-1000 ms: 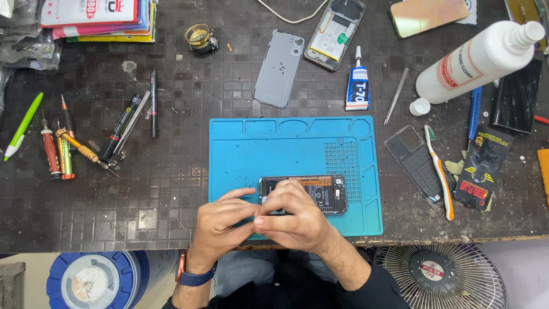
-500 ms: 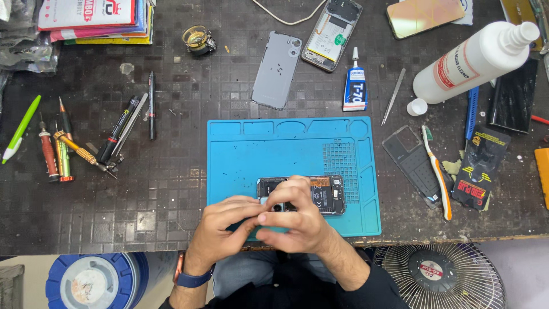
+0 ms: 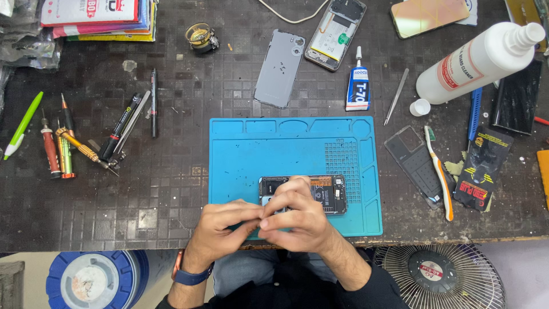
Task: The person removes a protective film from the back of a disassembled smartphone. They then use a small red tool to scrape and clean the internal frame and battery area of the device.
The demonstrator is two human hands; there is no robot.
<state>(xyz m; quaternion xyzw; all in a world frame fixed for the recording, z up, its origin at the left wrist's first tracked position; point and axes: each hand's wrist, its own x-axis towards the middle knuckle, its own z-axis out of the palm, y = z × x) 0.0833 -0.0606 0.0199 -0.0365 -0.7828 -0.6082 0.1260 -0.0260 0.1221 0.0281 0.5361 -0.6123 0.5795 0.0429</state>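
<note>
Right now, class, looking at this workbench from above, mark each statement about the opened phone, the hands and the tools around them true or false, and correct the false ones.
1. The opened black phone lies on the blue rectangular work mat. True.
2. Both the left hand and the right hand are at the phone. True.
3. The white squeeze bottle stands upright. False: it lies on its side.
4. The grey phone back cover lies on the mat. False: it lies on the dark tabletop beyond the mat.
5. The white and orange toothbrush lies right of the mat. True.
</note>
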